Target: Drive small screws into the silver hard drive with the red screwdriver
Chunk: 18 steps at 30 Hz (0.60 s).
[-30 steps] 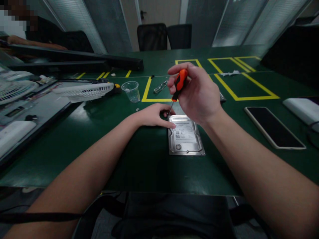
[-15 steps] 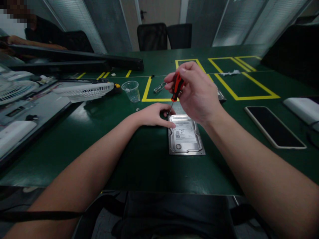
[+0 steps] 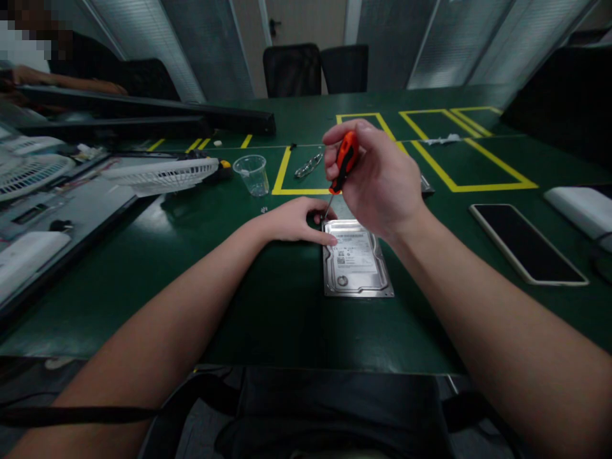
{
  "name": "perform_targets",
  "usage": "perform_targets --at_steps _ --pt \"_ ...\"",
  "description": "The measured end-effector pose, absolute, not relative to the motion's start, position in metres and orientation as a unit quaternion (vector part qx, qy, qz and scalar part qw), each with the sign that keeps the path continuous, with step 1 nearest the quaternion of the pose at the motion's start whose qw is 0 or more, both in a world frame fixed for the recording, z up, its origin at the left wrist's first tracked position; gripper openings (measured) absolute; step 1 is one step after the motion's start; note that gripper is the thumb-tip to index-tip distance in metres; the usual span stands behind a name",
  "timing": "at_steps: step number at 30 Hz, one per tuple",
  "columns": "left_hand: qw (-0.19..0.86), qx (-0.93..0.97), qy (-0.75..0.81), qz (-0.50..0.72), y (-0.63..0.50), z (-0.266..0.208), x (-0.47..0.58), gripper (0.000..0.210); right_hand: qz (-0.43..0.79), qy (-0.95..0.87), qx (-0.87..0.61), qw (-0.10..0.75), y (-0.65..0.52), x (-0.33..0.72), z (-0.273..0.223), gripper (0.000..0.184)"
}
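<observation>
A silver hard drive [image 3: 356, 261] lies flat on the green table, its printed label facing up. My left hand [image 3: 301, 220] grips the drive's far left corner, with the thumb on top and the fingers curled round behind the far edge. In my right hand [image 3: 382, 172] is a red and black screwdriver [image 3: 347, 159], held at a slant by its handle. Its thin shaft points down to the drive's far left corner, beside my left fingers. Whether the tip sits in a screw is too small to tell.
Beyond my left hand stands a clear plastic cup [image 3: 252, 175], with tiny metal bits [image 3: 264, 210] near it. A phone [image 3: 528, 244] lies at the right. White fan-like grilles [image 3: 162, 175] and panels fill the left side. A person [image 3: 86, 70] sits at the far left.
My right hand's fingers have shifted around the screwdriver handle, and the handle shows more of its red side. The left hand and the hard drive have stayed in place.
</observation>
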<state>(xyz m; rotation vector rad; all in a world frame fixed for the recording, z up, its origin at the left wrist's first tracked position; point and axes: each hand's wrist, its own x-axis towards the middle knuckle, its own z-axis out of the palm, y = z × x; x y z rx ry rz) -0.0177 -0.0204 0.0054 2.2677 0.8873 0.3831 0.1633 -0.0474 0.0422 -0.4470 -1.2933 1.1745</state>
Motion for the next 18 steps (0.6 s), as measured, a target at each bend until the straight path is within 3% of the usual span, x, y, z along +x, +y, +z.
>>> perform_targets --at_steps 3,12,18 --pt "0.332 0.866 0.343 0.146 -0.0212 0.0066 -0.0176 0.064 0.509 -0.552 -0.202 0.628 -0.0453 0.1619 0.0422 0.056" --pt "0.342 0.863 0.339 0.154 -0.0211 0.0049 -0.018 0.062 0.529 -0.549 -0.197 0.616 -0.0523 0.1636 0.0443 0.03" --pt "0.339 0.864 0.34 0.152 -0.0202 0.0047 -0.0187 0.062 0.525 -0.545 -0.211 0.619 -0.0512 0.1627 0.0426 0.026"
